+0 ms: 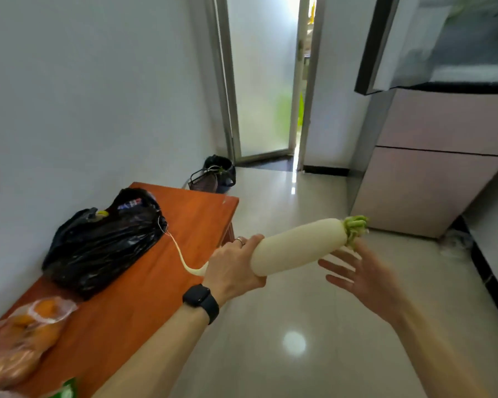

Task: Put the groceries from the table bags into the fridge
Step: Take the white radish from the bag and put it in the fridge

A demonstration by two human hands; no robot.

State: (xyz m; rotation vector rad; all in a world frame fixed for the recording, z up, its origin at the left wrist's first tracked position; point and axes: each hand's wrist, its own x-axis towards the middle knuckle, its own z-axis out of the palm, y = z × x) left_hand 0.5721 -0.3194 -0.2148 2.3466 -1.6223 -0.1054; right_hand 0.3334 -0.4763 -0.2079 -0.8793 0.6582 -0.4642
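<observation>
My left hand (236, 265) grips a long white radish (299, 245) near its thin root end and holds it level over the floor, green stub pointing right toward the fridge (431, 173). My right hand (362, 277) is spread open just under the radish's leafy end, apart from it. The fridge's upper door (391, 47) stands open at the top right. On the orange table (161, 277) lie a black plastic bag (104, 242) and a clear bag of oranges (23, 340).
A dark bin and a wire basket (213, 176) stand on the floor beyond the table's far end. A frosted glass door (262, 81) sits ajar at the back. Glossy tiled floor (293, 340) stretches between the table and the fridge.
</observation>
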